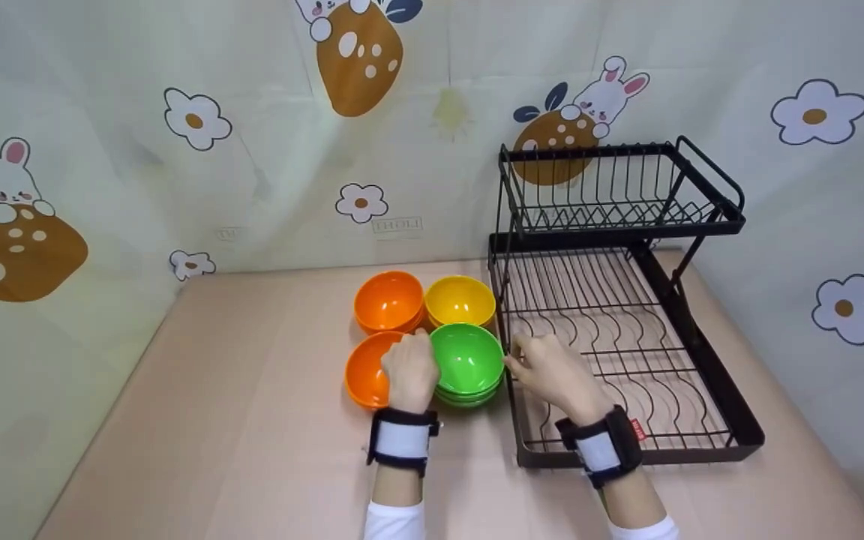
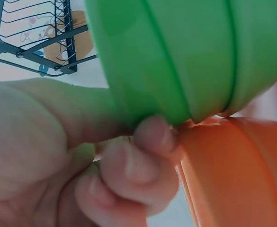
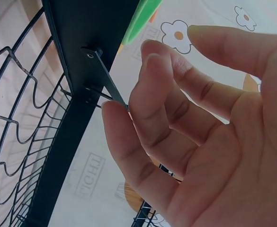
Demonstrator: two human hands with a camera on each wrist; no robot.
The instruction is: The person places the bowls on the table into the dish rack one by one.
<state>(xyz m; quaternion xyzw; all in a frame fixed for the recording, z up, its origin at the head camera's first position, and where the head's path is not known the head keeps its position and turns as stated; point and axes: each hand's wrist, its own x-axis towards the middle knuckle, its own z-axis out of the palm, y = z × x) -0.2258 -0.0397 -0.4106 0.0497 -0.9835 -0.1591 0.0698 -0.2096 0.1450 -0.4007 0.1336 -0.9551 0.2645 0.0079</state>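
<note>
Both hands are bare. The left hand (image 1: 409,369) and the right hand (image 1: 552,370) each wear a black wrist strap with a pale grey panel. White sleeves show below the straps; the right strap carries a small red tag.

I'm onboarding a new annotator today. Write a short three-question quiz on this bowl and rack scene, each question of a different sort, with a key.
1. True or false: the left hand touches the green bowls.
2. Multiple choice: the dish rack holds A) four bowls, B) one plate, C) no dishes.
3. Fill in: behind the green bowls stands a ______ bowl.

Key:
1. True; its fingers are curled at the stack's rim.
2. C.
3. Yellow.

The right hand hovers at the rack's near left edge, fingers loosely bent.
</note>
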